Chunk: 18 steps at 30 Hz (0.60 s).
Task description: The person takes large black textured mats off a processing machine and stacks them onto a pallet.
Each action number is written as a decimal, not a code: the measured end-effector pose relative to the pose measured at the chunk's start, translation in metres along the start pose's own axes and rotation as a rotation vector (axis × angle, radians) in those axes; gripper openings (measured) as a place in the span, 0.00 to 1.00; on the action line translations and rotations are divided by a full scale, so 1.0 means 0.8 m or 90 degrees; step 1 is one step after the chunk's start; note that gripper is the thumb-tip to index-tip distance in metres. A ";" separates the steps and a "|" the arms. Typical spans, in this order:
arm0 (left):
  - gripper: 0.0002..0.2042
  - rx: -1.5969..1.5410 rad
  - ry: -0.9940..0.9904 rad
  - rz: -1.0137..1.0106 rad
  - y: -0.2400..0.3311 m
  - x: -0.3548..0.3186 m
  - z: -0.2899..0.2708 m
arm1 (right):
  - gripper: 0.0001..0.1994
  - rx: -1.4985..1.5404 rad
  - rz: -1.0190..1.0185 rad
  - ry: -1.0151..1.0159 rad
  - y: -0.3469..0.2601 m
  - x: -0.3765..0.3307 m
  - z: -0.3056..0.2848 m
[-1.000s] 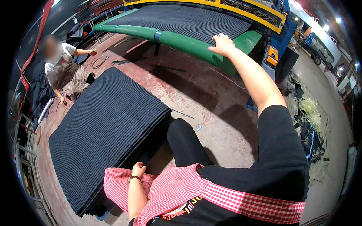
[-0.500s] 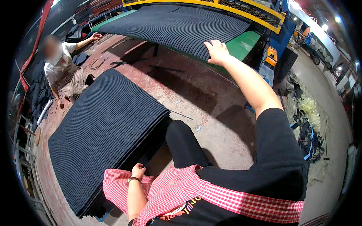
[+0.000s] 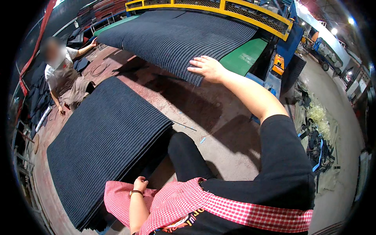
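Observation:
A large dark ribbed mat [image 3: 168,37] slopes from the machine's green bed [image 3: 244,56] and droops over its front edge. My right hand [image 3: 209,68] is stretched out to the mat's near right corner, fingers extended over its edge, thumb mostly hidden. Closer to me lies a thick stack of similar ribbed mats [image 3: 105,145]. My left hand [image 3: 140,185], with a band on its wrist, is curled closed beside the stack, over my red-and-white checked apron [image 3: 172,199]. What its fingers hold, if anything, is hidden.
A co-worker [image 3: 64,70] crouches at the left, one hand at the mat's far left corner. A yellow-framed mesh guard [image 3: 219,9] crosses the machine. An orange box [image 3: 278,64] sits on its right side. Dark scraps and straps [image 3: 317,143] lie on the floor at right.
The mat has slid off the bed toward me, its front edge hanging lower. My right hand has moved left and nearer with its corner. The co-worker's hand now meets the other corner.

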State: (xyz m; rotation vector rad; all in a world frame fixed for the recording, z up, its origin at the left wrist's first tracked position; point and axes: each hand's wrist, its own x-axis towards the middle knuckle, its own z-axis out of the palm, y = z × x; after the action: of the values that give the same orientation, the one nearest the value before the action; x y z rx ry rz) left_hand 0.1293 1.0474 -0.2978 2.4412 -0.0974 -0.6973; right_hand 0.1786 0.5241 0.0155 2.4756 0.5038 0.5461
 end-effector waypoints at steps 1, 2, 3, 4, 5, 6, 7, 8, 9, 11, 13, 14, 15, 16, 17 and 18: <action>0.18 -0.018 0.005 -0.008 -0.019 0.006 0.001 | 0.27 0.048 0.000 0.003 -0.006 0.009 -0.005; 0.18 -0.020 0.004 -0.005 -0.024 0.009 0.004 | 0.28 0.094 0.003 -0.003 -0.007 0.011 -0.005; 0.18 -0.016 0.002 -0.003 -0.028 0.013 0.007 | 0.30 0.128 -0.002 0.010 -0.008 0.015 -0.002; 0.18 -0.011 0.000 -0.004 -0.026 0.013 0.007 | 0.26 0.140 0.000 0.003 -0.013 0.020 -0.002; 0.18 0.035 -0.001 0.008 -0.019 0.010 0.004 | 0.23 0.182 -0.007 0.033 -0.015 0.024 -0.003; 0.18 0.036 -0.003 0.008 -0.018 0.014 0.006 | 0.20 0.225 -0.013 0.062 -0.016 0.027 -0.004; 0.18 0.046 -0.010 0.013 -0.018 0.016 0.005 | 0.20 0.225 -0.013 0.063 -0.018 0.032 -0.009; 0.17 0.057 -0.017 0.018 -0.018 0.018 0.005 | 0.17 0.308 0.022 0.064 -0.020 0.037 -0.014; 0.17 0.058 -0.018 0.018 -0.016 0.022 0.004 | 0.14 0.390 0.058 0.066 -0.022 0.041 -0.019; 0.16 0.061 -0.006 0.128 0.020 0.021 -0.015 | 0.14 0.456 0.102 0.101 -0.028 0.051 -0.026; 0.16 0.020 0.037 0.227 0.069 0.026 -0.034 | 0.14 0.614 0.187 0.083 -0.034 0.057 -0.051; 0.17 -0.028 0.073 0.282 0.096 0.028 -0.042 | 0.14 0.673 0.208 0.079 -0.036 0.063 -0.053; 0.17 -0.115 0.062 0.304 0.118 0.035 -0.053 | 0.14 0.727 0.236 0.074 -0.040 0.071 -0.059; 0.17 -0.176 0.024 0.315 0.155 0.043 -0.063 | 0.14 0.777 0.275 0.065 -0.042 0.074 -0.060; 0.17 -0.272 0.001 0.328 0.188 0.043 -0.073 | 0.15 0.796 0.299 0.038 -0.043 0.078 -0.062; 0.18 -0.380 -0.023 0.355 0.210 0.056 -0.080 | 0.15 0.815 0.291 0.080 -0.047 0.081 -0.070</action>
State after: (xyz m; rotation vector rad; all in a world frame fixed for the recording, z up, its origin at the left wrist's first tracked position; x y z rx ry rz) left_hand 0.2148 0.9325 -0.1801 1.7139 -0.4889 -0.4323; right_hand 0.1980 0.6073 0.0539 3.8570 0.3709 0.6748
